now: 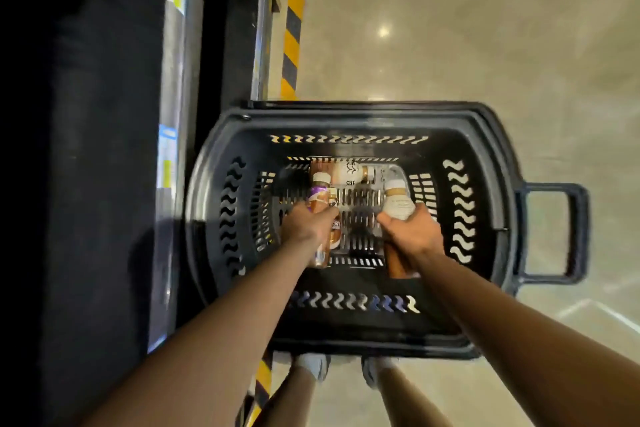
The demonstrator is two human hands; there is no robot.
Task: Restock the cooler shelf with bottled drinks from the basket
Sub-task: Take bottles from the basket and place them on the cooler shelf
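Note:
A black slotted basket (349,121) stands on the floor below me with several bottled drinks inside. My left hand (306,224) grips a bottle with a purple and brown label and white cap (320,192). My right hand (412,230) grips a pale beige bottle with a tan neck and white cap (398,203). A brown coffee bottle (334,236) lies beside my left hand, and another brown bottle (396,263) lies under my right wrist. One more bottle with a white label (349,172) lies at the basket's far end. The cooler (173,149) runs along the left.
The basket's pull handle (554,232) sticks out to the right. A yellow and black hazard strip (292,21) marks the floor along the cooler's base. Pale shiny floor (485,28) spreads ahead and to the right. My shoes (313,366) are just behind the basket.

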